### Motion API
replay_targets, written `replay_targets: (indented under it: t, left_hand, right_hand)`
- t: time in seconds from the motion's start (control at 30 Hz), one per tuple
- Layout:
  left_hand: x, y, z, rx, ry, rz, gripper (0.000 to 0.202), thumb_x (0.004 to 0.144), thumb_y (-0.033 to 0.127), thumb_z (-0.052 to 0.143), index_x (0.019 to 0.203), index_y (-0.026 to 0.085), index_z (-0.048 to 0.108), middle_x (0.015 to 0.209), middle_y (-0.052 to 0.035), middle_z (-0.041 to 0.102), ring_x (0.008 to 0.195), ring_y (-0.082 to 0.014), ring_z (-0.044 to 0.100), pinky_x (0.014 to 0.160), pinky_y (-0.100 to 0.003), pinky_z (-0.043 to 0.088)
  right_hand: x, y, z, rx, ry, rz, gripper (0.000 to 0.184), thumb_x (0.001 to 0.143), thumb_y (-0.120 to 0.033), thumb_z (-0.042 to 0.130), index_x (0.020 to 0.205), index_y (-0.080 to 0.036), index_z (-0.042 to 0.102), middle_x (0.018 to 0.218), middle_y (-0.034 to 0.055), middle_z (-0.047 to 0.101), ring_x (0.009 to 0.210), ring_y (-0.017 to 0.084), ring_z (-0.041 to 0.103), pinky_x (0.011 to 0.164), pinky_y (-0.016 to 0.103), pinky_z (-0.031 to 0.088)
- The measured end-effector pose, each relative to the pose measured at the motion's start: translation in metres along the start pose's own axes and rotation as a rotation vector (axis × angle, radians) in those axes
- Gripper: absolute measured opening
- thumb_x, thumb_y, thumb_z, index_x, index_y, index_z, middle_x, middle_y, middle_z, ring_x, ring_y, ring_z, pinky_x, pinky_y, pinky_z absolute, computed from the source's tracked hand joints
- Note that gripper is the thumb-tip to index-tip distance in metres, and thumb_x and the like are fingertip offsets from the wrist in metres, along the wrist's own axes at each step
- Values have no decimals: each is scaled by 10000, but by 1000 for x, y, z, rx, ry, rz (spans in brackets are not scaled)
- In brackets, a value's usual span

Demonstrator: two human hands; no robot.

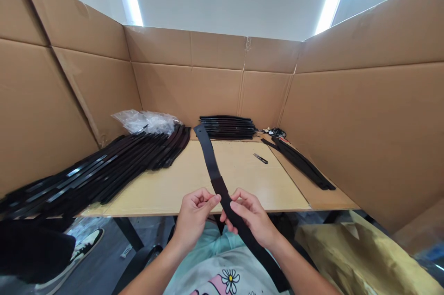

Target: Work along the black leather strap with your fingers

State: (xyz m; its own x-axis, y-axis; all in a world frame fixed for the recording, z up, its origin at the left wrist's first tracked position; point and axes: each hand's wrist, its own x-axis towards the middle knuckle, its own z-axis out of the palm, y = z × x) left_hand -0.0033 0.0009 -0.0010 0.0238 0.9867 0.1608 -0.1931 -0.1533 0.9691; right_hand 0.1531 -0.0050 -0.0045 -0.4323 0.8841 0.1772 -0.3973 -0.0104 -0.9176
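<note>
A long black strap (239,221) runs diagonally in front of me, its far end over the table and its near end over my lap. The far part is a smooth, dark strip (208,151) with a small round mark at its tip; a matte, fabric-like sleeve covers the rest. My left hand (196,216) pinches the sleeve's left edge between thumb and fingers. Just nearer to me, my right hand (255,218) grips the right edge, thumb on top and fingers curled beneath. Small thread snips (260,158) lie on the table beyond my right hand.
A wide pile of black straps (121,165) covers the table's left side, with clear plastic bags (147,121) behind. More strips are stacked (227,127) at the back; others (301,163) lie right. Cardboard walls (215,82) surround the table (166,193). Another person's shoe (85,248) shows lower left.
</note>
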Motion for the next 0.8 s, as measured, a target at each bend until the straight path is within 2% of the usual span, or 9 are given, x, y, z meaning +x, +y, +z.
replay_targets:
  t: [0.07, 0.17, 0.27, 0.37, 0.47, 0.53, 0.63, 0.73, 0.8]
  left_hand:
    - [1, 1, 1, 4, 14, -13, 373, 643, 418, 756, 549, 149, 515, 465, 67, 425, 419, -50, 310, 402, -177, 231]
    - [3, -2, 2, -34, -26, -60, 322, 568, 368, 811, 651, 141, 598, 532, 37, 539, 482, -91, 472, 462, -189, 344]
    - [4, -6, 2, -71, -56, -87, 338, 515, 324, 839, 678, 133, 613, 563, 26, 571, 523, -116, 528, 497, -203, 388]
    - [3, -6, 2, -93, -84, -93, 329, 532, 332, 830, 641, 128, 596, 573, 23, 569, 514, -100, 504, 476, -191, 370]
    - [1, -4, 3, -95, -98, -82, 338, 587, 374, 795, 589, 141, 550, 514, 42, 521, 441, -69, 426, 420, -178, 304]
    - [0, -2, 4, -82, -92, -80, 377, 613, 407, 771, 551, 155, 498, 454, 67, 448, 392, -51, 343, 390, -177, 246]
    - [-1, -1, 5, -69, -58, -65, 428, 612, 443, 763, 527, 167, 447, 414, 100, 324, 377, -34, 220, 375, -179, 155]
    - [1, -3, 4, -47, -5, -34, 443, 627, 469, 749, 527, 168, 440, 415, 109, 272, 390, -34, 176, 378, -182, 120]
    - [2, -4, 4, -35, 31, -22, 452, 651, 477, 732, 517, 164, 433, 412, 109, 258, 392, -33, 177, 377, -176, 126]
  right_hand:
    - [2, 3, -2, 65, 40, 38, 308, 763, -397, 689, 775, -177, 473, 699, 51, 698, 499, 94, 591, 438, 178, 417]
    - [6, 8, -5, 119, 107, 73, 323, 674, -321, 779, 856, -166, 561, 663, 10, 668, 500, 80, 563, 451, 174, 422]
    - [8, 12, -6, 84, 96, 70, 435, 579, -230, 837, 952, -150, 627, 703, -1, 654, 508, 68, 537, 442, 169, 437]
    - [6, 14, -3, 40, 55, 74, 325, 573, -217, 835, 815, -116, 644, 717, 4, 638, 514, 64, 530, 426, 166, 460]
    - [3, 13, 1, 46, 60, 70, 335, 574, -240, 835, 702, -143, 541, 629, -42, 587, 474, 72, 533, 399, 186, 490]
    - [1, 12, 3, 34, 52, 69, 397, 597, -278, 825, 711, -177, 458, 605, -47, 603, 454, 93, 560, 375, 192, 479]
    - [0, 9, 5, 1, 39, 45, 415, 682, -377, 762, 742, -204, 390, 597, -15, 658, 395, 86, 542, 348, 160, 396]
    - [0, 5, 5, 28, 68, 20, 363, 782, -472, 640, 738, -195, 409, 647, 25, 683, 421, 72, 531, 399, 168, 380]
    - [1, 4, 5, 48, 88, 13, 341, 792, -470, 630, 732, -183, 454, 684, 37, 685, 477, 80, 549, 451, 186, 400]
